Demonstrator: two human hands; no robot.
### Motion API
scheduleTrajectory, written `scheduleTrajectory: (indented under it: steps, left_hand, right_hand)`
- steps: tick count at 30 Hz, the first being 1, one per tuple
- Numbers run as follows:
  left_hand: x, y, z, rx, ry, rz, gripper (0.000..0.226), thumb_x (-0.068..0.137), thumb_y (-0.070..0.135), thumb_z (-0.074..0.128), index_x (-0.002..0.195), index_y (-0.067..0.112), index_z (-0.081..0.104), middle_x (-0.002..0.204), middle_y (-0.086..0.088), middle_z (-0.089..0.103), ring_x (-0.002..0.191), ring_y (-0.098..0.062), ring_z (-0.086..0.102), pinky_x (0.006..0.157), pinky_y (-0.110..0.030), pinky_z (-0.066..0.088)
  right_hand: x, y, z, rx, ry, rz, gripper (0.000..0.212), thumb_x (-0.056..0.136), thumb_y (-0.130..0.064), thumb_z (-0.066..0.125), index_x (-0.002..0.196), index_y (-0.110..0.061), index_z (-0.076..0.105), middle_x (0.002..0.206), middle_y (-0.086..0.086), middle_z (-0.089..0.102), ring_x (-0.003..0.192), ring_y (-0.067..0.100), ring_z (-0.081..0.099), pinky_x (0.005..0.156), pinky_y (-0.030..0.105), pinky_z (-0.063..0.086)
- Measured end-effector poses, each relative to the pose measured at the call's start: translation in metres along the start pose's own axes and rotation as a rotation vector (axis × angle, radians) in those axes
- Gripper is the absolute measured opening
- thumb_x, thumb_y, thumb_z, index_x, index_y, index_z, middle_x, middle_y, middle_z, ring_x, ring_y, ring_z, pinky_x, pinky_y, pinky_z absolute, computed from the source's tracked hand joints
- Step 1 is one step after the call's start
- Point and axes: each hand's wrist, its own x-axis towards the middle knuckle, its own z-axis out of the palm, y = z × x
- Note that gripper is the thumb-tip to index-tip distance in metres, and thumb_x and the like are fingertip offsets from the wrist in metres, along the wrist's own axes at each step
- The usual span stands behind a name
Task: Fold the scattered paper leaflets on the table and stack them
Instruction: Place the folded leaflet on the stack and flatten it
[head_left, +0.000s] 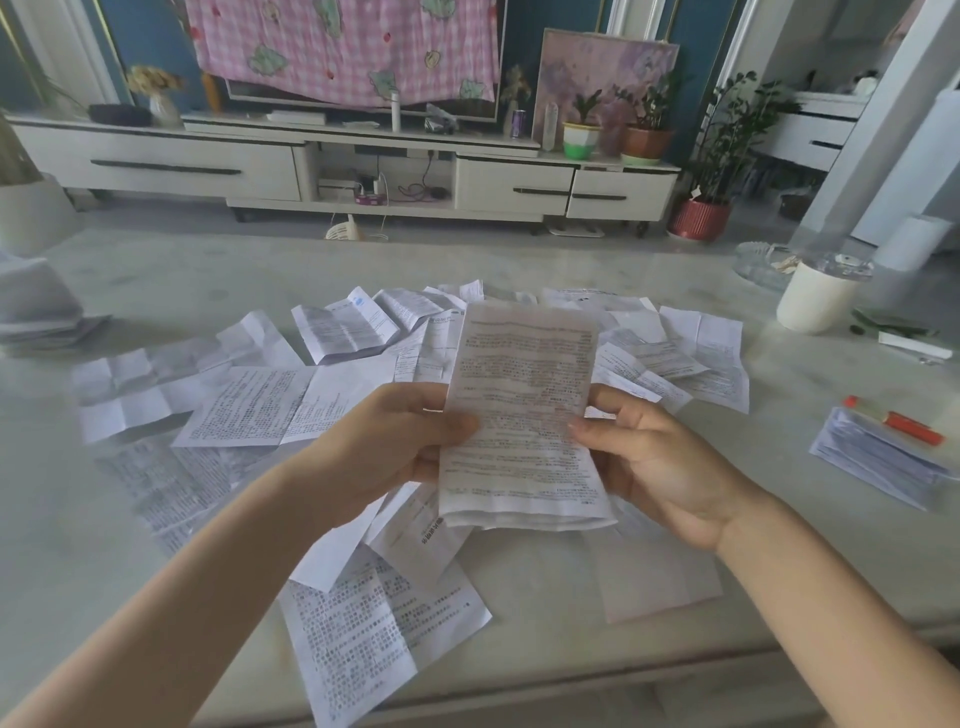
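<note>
left hand (395, 447) and right hand (654, 462) pinch the part-folded leaflet (519, 405) by its side edges, fingers (584, 427) curled on it. align corners first, then crease flat on tabletop (156, 270).

On my screen I see a bare left arm (182, 597) and a bare right arm (841, 597). The left hand (395, 447) has a thin shiny ring (432, 410) on one finger. The right hand (660, 467) is bare

A long, narrow white printed paper leaflet (522, 410), its lower end doubled into layers, is held upright between the left hand (384, 447) and right hand (649, 462) above many creased, unfolded white leaflets (249, 402) overlapping on the pale tabletop (571, 649), with a folded stack (878, 460) lying far right.
</note>
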Motion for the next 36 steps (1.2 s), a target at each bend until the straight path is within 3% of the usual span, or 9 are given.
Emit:
scheduleTrajectory:
  steps: [5, 8, 11, 15, 20, 24, 26, 30, 36]
  left_hand:
    - [-0.001, 0.005, 0.003, -0.087, -0.001, 0.017, 0.050, 0.089, -0.011, 0.038, 0.074, 0.014, 0.078, 0.086, -0.010, 0.074, 0.079, -0.021, 0.071, 0.075, -0.032, 0.058]
    - [0.001, 0.005, 0.007, -0.113, 0.065, 0.016, 0.048, 0.081, -0.012, 0.034, 0.075, 0.009, 0.077, 0.091, -0.017, 0.072, 0.082, -0.027, 0.070, 0.075, -0.033, 0.058]
    - [0.003, 0.003, 0.012, -0.300, 0.110, -0.047, 0.033, 0.070, 0.004, 0.042, 0.081, 0.003, 0.073, 0.087, -0.019, 0.069, 0.075, -0.028, 0.065, 0.071, -0.035, 0.055]
    - [0.001, -0.001, 0.017, -0.334, 0.008, -0.094, 0.037, 0.091, 0.032, 0.044, 0.089, 0.006, 0.070, 0.081, -0.012, 0.072, 0.069, -0.023, 0.070, 0.058, -0.030, 0.057]
    - [0.001, -0.013, 0.022, -0.216, -0.012, -0.077, 0.028, 0.070, 0.012, 0.064, 0.097, 0.005, 0.069, 0.095, -0.010, 0.073, 0.082, -0.019, 0.071, 0.071, -0.029, 0.059]
    - [0.004, -0.016, 0.020, -0.176, 0.104, 0.002, 0.029, 0.067, 0.017, 0.066, 0.094, 0.007, 0.069, 0.093, -0.010, 0.073, 0.082, -0.020, 0.070, 0.073, -0.031, 0.058]
    - [0.004, -0.017, 0.021, -0.150, 0.134, 0.065, 0.027, 0.067, 0.019, 0.065, 0.092, 0.008, 0.069, 0.091, -0.010, 0.073, 0.081, -0.022, 0.070, 0.072, -0.033, 0.058]
    - [0.003, -0.016, 0.021, -0.105, 0.135, 0.163, 0.018, 0.072, 0.016, 0.061, 0.086, 0.008, 0.070, 0.083, -0.010, 0.073, 0.074, -0.022, 0.070, 0.066, -0.032, 0.058]
    - [0.004, -0.008, 0.021, -0.305, 0.031, 0.142, 0.023, 0.077, 0.015, 0.052, 0.091, 0.003, 0.066, 0.086, -0.009, 0.074, 0.080, -0.020, 0.071, 0.066, -0.028, 0.059]
  right_hand:
    - [0.003, 0.003, 0.002, 0.037, 0.038, -0.058, 0.023, 0.084, -0.003, 0.058, 0.105, -0.003, 0.068, 0.103, 0.020, 0.066, 0.093, 0.031, 0.054, 0.077, 0.034, 0.045]
    - [0.001, 0.004, 0.004, -0.074, 0.080, -0.146, 0.021, 0.078, -0.001, 0.062, 0.077, -0.016, 0.076, 0.082, 0.007, 0.069, 0.082, 0.023, 0.054, 0.066, 0.028, 0.038]
    - [0.001, 0.005, 0.007, -0.173, 0.164, -0.252, 0.054, 0.082, 0.020, 0.038, 0.055, -0.014, 0.070, 0.063, -0.003, 0.068, 0.064, 0.008, 0.061, 0.058, 0.017, 0.048]
    - [0.004, 0.010, 0.010, -0.377, 0.244, -0.424, 0.060, 0.069, 0.029, 0.031, 0.046, -0.017, 0.061, 0.057, -0.006, 0.061, 0.064, 0.009, 0.056, 0.062, 0.014, 0.043]
    - [0.002, 0.012, 0.013, -0.394, 0.235, -0.462, 0.055, 0.078, 0.022, 0.036, 0.061, -0.019, 0.067, 0.069, -0.002, 0.065, 0.069, 0.020, 0.056, 0.064, 0.024, 0.044]
    - [-0.003, 0.004, 0.016, -0.089, 0.148, -0.169, 0.025, 0.099, -0.025, 0.037, 0.108, -0.019, 0.060, 0.092, 0.019, 0.066, 0.065, 0.024, 0.060, 0.053, 0.028, 0.046]
    - [-0.007, 0.002, 0.013, -0.206, 0.026, -0.103, 0.043, 0.092, -0.044, 0.040, 0.109, -0.008, 0.057, 0.084, 0.017, 0.068, 0.056, 0.027, 0.063, 0.043, 0.027, 0.047]
    - [-0.009, 0.004, 0.017, -0.340, -0.032, -0.113, 0.012, 0.084, -0.015, 0.064, 0.094, -0.009, 0.060, 0.077, 0.013, 0.068, 0.039, 0.019, 0.057, 0.035, 0.022, 0.043]
    - [-0.003, 0.005, 0.015, -0.432, 0.081, -0.260, 0.008, 0.089, -0.005, 0.060, 0.097, -0.006, 0.059, 0.040, -0.001, 0.056, 0.027, 0.015, 0.049, 0.029, 0.021, 0.038]
